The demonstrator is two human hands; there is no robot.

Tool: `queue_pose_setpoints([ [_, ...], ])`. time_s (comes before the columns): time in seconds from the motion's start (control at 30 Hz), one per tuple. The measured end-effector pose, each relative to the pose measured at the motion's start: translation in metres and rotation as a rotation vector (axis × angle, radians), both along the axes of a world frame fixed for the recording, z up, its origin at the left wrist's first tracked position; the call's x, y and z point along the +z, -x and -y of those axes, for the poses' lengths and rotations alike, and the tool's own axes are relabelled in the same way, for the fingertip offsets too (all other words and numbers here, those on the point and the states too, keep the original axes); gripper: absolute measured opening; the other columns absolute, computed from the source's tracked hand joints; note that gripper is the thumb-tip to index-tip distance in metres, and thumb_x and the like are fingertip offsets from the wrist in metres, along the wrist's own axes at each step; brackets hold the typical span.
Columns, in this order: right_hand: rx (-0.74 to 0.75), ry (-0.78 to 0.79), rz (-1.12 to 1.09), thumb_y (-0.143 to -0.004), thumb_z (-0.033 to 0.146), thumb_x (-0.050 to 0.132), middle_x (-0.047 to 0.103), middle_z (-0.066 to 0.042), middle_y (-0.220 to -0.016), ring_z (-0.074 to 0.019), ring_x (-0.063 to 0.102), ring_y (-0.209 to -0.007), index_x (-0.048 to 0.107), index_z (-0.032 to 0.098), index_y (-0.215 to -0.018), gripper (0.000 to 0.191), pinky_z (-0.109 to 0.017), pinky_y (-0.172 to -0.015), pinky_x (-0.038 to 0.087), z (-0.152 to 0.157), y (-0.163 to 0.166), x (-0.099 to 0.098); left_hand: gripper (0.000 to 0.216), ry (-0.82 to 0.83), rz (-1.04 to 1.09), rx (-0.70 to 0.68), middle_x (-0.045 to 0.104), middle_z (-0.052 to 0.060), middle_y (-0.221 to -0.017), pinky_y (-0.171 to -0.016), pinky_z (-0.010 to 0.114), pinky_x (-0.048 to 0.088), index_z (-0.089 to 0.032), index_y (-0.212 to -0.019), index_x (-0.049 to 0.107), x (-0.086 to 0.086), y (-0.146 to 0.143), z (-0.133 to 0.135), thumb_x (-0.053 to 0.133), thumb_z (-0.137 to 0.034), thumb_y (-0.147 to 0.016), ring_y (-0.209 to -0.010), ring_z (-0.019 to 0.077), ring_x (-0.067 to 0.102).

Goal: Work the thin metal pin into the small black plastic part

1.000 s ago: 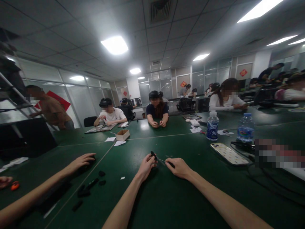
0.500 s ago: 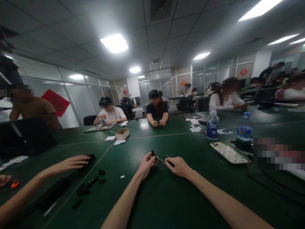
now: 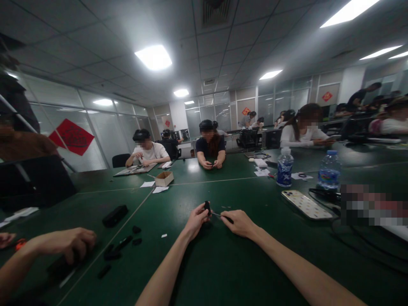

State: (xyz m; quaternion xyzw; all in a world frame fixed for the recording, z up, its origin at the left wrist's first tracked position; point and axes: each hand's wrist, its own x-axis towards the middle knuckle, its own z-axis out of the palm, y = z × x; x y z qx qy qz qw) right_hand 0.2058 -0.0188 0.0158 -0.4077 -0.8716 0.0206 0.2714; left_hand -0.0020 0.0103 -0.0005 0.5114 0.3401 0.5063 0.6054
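My left hand (image 3: 196, 221) is closed around a small black part (image 3: 207, 208), which stands upright between thumb and fingers. My right hand (image 3: 239, 222) grips the dark handle of a screwdriver (image 3: 216, 214). Its thin metal shaft points left and meets the black part, though the exact contact is too small to make out. Left of my forearm, several loose black pieces (image 3: 112, 253) lie on the green table (image 3: 204, 272). A small white scrap (image 3: 164, 235) rests between them and my left hand.
A co-worker's hand (image 3: 75, 242) is over a black object at the left, near a black case (image 3: 115, 216). Further off stands a small open cardboard box (image 3: 164, 179). To the right are a phone (image 3: 306, 205), two bottles (image 3: 284, 168) and black cables (image 3: 321, 196). People sit across the table.
The black part in my left hand has turned slightly more upright. The co-worker's hand has left the black case and moved back toward the lower left. My right hand has barely moved.
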Motion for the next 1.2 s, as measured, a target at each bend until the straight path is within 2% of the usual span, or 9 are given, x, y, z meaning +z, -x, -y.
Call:
queue_pose_setpoints([
  [0.6,0.042,0.013,-0.058,-0.092,0.034,0.039,0.069,-0.004,-0.088,-0.0168,0.064,-0.076,0.063,0.022,-0.101,0.028,-0.025,-0.07,0.046,-0.005,0.001,-0.008,0.043,-0.018,-0.028,-0.017,0.058,0.003,-0.075,-0.062,0.023,0.037,-0.013,-0.1,0.062,0.003,-0.001,-0.001,0.073,-0.036,-0.066,-0.064,0.0105,0.051],
  [0.7,-0.011,0.02,-0.118,-0.093,0.035,0.037,0.069,-0.004,-0.088,-0.0179,0.064,-0.077,0.063,0.021,-0.1,0.03,-0.026,-0.071,0.047,-0.009,0.0,-0.009,0.04,-0.007,-0.029,-0.035,0.059,0.004,-0.077,-0.064,0.024,0.038,-0.013,-0.098,0.063,0.003,-0.001,-0.001,0.073,-0.035,-0.066,-0.066,0.0112,0.053],
  [0.87,-0.153,0.03,-0.229,-0.097,0.033,0.02,0.068,-0.007,-0.085,-0.0191,0.064,-0.073,0.059,0.019,-0.107,0.043,-0.029,-0.064,0.047,-0.014,-0.006,-0.005,0.039,0.022,-0.027,-0.049,0.061,0.006,-0.078,-0.065,0.025,0.04,-0.012,-0.097,0.063,0.003,-0.001,-0.001,0.074,-0.031,-0.065,-0.068,0.0128,0.055],
  [1.07,-0.003,0.057,-0.137,-0.091,0.035,0.041,0.07,-0.003,-0.089,-0.0172,0.064,-0.076,0.065,0.022,-0.098,0.029,-0.026,-0.07,0.047,-0.003,-0.002,0.0,0.039,0.034,0.022,-0.015,0.06,0.006,-0.082,-0.065,0.025,0.041,-0.015,-0.102,0.061,0.0,0.0,-0.004,0.071,-0.031,-0.069,-0.069,0.0126,0.055],
  [1.2,0.027,0.053,-0.095,-0.092,0.034,0.039,0.07,-0.004,-0.088,-0.0169,0.064,-0.075,0.065,0.022,-0.1,0.03,-0.026,-0.069,0.047,0.0,-0.001,0.0,0.041,0.029,0.022,-0.015,0.06,0.007,-0.084,-0.065,0.025,0.041,-0.015,-0.104,0.061,-0.002,0.0,-0.004,0.071,-0.031,-0.068,-0.072,0.0138,0.056],
])
